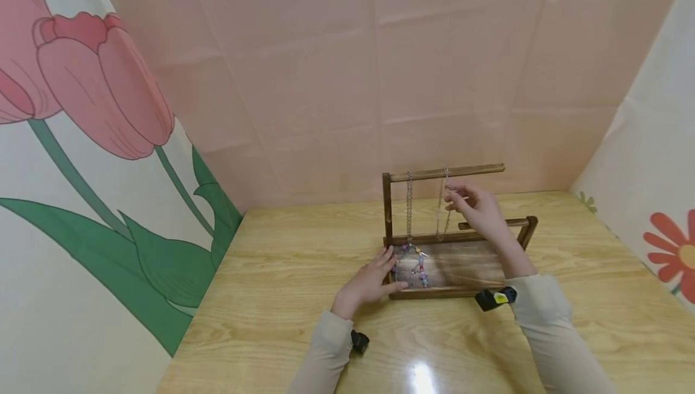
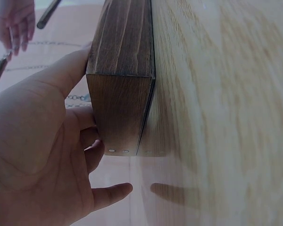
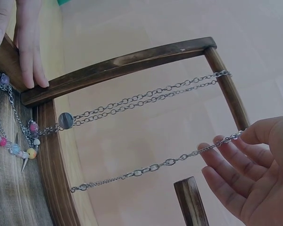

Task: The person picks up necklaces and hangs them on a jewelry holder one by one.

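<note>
The stand (image 1: 387, 207) sits on the table (image 1: 282, 273) before a hanging sheet (image 1: 326, 80). Two chains hang from its upper bar (image 1: 483, 169); the left one (image 1: 409, 207) reaches down to beads (image 1: 422, 264) in the tray (image 1: 456, 292). The right-hand chain (image 1: 439, 219) seems to end near the tray's back edge, though that is hard to judge. A lower bar (image 1: 518, 222) stands at right, behind the tray.

"Can you read any text, brand or number here?"
"None, in any of the three views."
"What about that yellow patch (image 1: 501, 298) in the head view?"
"It sits on the black band (image 1: 485, 302) by the right cuff (image 1: 537, 297). It's too small and blurred to tell whether it's a label, a sign or plain colour."
"So you can't make out a single letter?"
"Not one."
</note>
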Tool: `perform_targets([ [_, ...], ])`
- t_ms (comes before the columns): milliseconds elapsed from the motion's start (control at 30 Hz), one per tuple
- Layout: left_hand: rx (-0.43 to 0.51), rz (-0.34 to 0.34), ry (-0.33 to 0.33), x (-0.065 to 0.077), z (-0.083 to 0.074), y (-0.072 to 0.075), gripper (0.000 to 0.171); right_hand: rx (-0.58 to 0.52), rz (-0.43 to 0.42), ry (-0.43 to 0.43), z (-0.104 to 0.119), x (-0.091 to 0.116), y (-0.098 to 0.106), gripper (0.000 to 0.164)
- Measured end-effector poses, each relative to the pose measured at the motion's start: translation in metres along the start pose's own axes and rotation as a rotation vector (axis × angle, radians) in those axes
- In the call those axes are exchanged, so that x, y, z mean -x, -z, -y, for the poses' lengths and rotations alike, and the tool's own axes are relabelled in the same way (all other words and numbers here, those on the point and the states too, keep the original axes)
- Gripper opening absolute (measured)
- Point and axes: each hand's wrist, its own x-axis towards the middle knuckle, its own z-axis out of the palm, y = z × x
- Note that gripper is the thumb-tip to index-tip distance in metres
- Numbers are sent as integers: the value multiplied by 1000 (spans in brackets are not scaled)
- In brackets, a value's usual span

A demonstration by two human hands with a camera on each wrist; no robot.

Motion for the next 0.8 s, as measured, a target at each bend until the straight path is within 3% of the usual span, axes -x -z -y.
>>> perform_targets([
  [167,-1,-1,-2,0,1,0,78,-22,25,-43,7,2,-1,35],
  [433,3,1,-4,0,2,1,78,-28,38,-8,34,8,2,33],
  [800,13,3,-2,-1,2,0,77,-9,46,-38,32,14,-2,32],
])
